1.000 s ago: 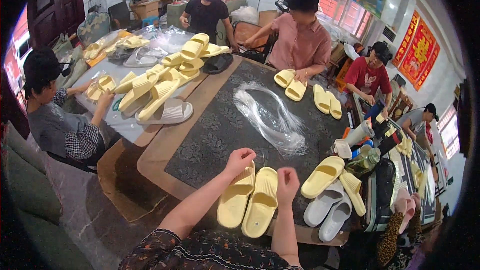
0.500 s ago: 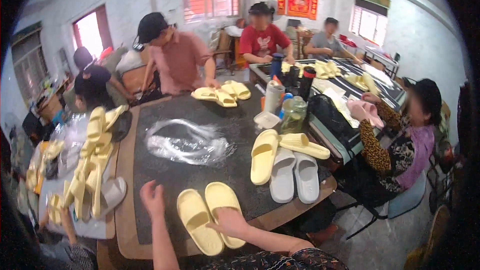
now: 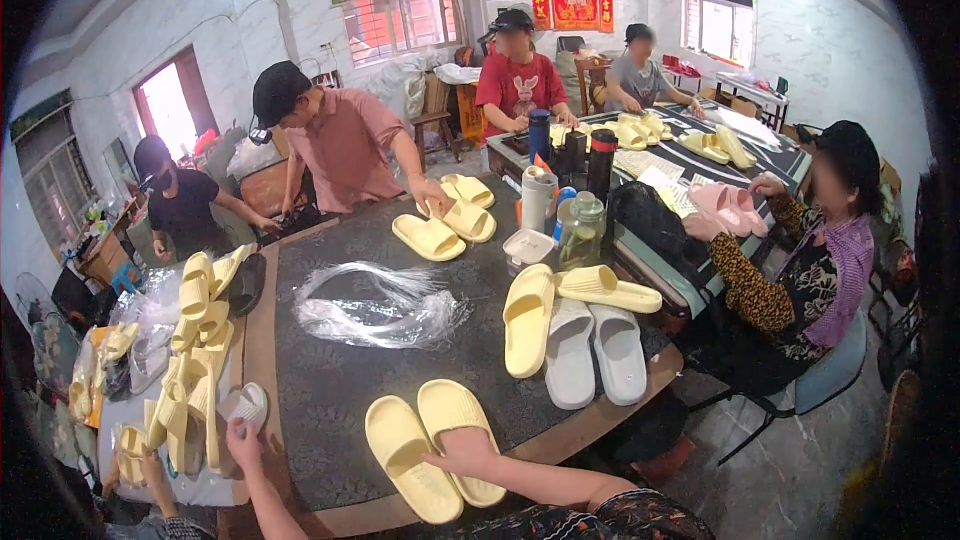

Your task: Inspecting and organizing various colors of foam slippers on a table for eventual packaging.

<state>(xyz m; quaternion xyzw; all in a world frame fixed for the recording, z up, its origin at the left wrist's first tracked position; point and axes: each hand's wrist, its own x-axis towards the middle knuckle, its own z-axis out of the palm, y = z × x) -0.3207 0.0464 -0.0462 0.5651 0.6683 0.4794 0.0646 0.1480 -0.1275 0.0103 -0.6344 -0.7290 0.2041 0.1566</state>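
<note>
A pair of yellow slippers point(image 3: 420, 475) lies side by side at the near edge of the table. My right hand point(image 3: 468, 452) reaches into the right slipper of the pair, its fingers partly hidden by the shoe and its thumb over the inner edge beside the left one. Off to the left, my left hand point(image 3: 243, 443) grips the near end of a grey slipper point(image 3: 246, 404), which is tilted beside a heap of yellow slippers point(image 3: 200, 380).
A bundle of clear plastic strips point(image 3: 370, 308) lies mid-table. Yellow and grey slippers point(image 3: 620, 355), a glass jar point(image 3: 580, 235) and cups stand to the right. Across the table a co-worker's hand point(image 3: 432, 198) touches yellow slippers; another's hand point(image 3: 155, 475) is at the lower left. Several people sit or stand around.
My left hand has moved left and down from above the table to the grey slipper, which now sits tilted. My right hand stays at the yellow pair. Across the table, the co-worker's slippers have shifted.
</note>
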